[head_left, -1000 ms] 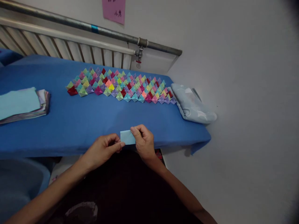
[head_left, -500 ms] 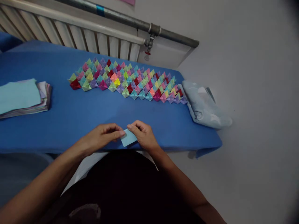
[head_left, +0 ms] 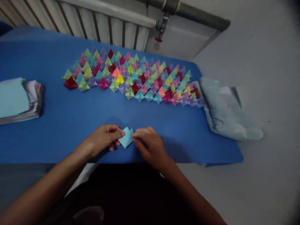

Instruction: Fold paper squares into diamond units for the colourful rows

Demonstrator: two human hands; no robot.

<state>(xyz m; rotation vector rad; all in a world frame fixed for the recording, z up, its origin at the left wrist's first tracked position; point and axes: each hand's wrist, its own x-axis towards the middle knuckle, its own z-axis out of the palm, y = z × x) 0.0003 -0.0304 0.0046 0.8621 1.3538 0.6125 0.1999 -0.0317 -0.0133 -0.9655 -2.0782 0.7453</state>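
A small light blue folded paper (head_left: pixel 126 137) sits between my two hands just above the near edge of the blue table (head_left: pixel 61 122). My left hand (head_left: pixel 103 139) pinches its left side and my right hand (head_left: pixel 150 145) pinches its right side. The paper is turned to a diamond with two small points at its top. Farther back, rows of several folded paper pieces (head_left: pixel 131 76) in many colours stand packed together across the table.
A stack of flat paper sheets (head_left: pixel 17 101) with a light blue top sheet lies at the left. A pale blue cloth bundle (head_left: pixel 225 112) rests on the table's right end. A radiator (head_left: pixel 103 25) and a grey pipe (head_left: pixel 199 15) run along the wall behind.
The paper went from a flat rectangle to a tilted diamond shape in my fingers. The view has moved closer and lower over the table.
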